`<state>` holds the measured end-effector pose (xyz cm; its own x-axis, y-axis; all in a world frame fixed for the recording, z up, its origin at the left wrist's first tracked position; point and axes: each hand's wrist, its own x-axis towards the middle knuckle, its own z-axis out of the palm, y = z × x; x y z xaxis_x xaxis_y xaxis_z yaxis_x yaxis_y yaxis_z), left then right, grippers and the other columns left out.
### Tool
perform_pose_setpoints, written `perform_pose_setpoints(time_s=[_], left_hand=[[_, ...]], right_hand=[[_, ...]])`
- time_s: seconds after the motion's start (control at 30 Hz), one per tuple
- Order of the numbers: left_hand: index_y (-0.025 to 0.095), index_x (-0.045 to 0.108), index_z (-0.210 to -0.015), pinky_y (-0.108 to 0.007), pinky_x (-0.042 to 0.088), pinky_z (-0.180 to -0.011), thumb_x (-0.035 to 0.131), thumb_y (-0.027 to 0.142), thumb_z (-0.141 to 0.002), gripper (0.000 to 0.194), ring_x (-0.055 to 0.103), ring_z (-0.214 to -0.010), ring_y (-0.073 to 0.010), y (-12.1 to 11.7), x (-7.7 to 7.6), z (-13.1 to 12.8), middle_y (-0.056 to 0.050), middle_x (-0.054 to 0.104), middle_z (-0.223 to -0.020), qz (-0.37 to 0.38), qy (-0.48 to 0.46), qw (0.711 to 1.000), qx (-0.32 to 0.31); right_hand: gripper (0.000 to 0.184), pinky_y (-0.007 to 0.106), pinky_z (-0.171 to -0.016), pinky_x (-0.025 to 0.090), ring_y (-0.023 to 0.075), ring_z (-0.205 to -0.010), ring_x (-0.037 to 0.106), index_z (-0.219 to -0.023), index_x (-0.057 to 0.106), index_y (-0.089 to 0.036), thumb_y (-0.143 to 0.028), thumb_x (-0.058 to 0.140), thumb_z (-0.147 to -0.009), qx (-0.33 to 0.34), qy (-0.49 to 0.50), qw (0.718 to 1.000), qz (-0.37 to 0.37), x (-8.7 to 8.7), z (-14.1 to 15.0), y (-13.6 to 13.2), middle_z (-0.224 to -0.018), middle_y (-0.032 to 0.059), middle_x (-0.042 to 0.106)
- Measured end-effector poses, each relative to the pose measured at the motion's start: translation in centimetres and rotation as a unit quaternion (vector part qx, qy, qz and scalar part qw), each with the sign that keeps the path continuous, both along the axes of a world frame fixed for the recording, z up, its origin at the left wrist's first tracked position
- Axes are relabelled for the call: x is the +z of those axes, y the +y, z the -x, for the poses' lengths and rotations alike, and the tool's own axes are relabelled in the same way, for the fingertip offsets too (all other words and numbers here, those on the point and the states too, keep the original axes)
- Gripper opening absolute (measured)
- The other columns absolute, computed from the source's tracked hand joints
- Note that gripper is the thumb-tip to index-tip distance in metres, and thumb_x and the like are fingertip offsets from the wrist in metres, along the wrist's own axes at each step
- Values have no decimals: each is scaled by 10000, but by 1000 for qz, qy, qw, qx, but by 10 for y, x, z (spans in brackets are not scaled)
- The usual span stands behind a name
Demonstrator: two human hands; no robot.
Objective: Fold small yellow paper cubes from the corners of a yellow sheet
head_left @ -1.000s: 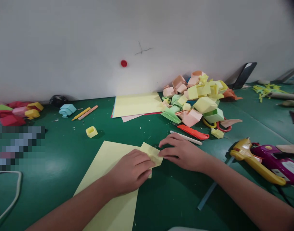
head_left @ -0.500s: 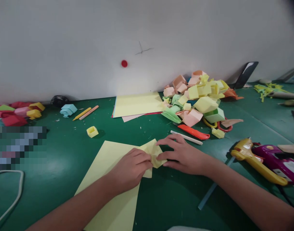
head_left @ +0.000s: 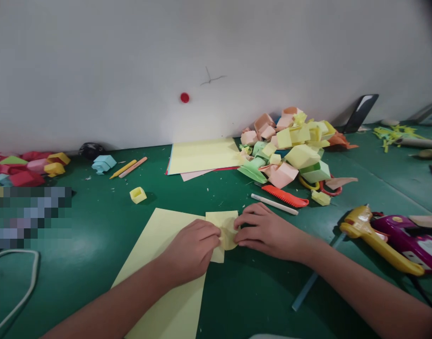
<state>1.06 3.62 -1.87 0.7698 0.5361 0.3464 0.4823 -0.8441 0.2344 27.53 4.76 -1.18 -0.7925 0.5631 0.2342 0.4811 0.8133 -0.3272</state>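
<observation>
Between my two hands is a small piece of pale yellow paper, creased and partly folded. My left hand grips its left side with closed fingers, resting over a large yellow sheet. On the right edge of the small paper, the fingertips of my right hand are pinched. The thumbs and part of the paper are hidden behind my fingers. Beyond my left hand stands a small yellow paper box.
A pile of folded paper boxes lies at the back right, near an orange-red cutter and a white stick. A yellow glue gun lies right. Stacked coloured sheets touch the wall. A white cable curves at left.
My right hand's fingers have closed onto the small paper's right edge. The paper's right part has turned and spread flatter. My left hand keeps its hold, and the view has shifted slightly.
</observation>
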Motion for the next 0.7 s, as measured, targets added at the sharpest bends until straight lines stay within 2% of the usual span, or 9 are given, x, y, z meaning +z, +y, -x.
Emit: perform_pose_setpoints(time_s=[0.3, 0.57, 0.7], left_hand=[[153, 688, -995, -377, 539, -919, 457, 76, -890, 265, 618, -967, -214, -1, 1, 0, -72, 710, -1030, 27, 6, 999, -17], [171, 679, -1066, -404, 530, -945, 431, 83, -903, 310, 618, -1004, -219, 0, 2, 0, -80, 710, -1081, 22, -3, 999, -30], [159, 659, -1162, -398, 532, -915, 438, 79, -907, 347, 621, -1010, -217, 1, 2, 0, -89, 709, -1104, 15, -2, 999, -48]], right_hand=[[114, 434, -921, 393, 230, -1005, 530, -930, 687, -252, -293, 589, -970, -160, 65, 982, 77, -11, 26, -11, -1034, 47, 663], [71, 418, -852, 379, 237, -952, 513, -910, 660, -235, -290, 623, -938, -203, 78, 974, 68, -14, 35, -8, -962, 43, 659], [46, 416, -843, 378, 243, -958, 515, -912, 649, -239, -277, 626, -924, -210, 76, 973, 63, -16, 37, -8, -966, 42, 660]])
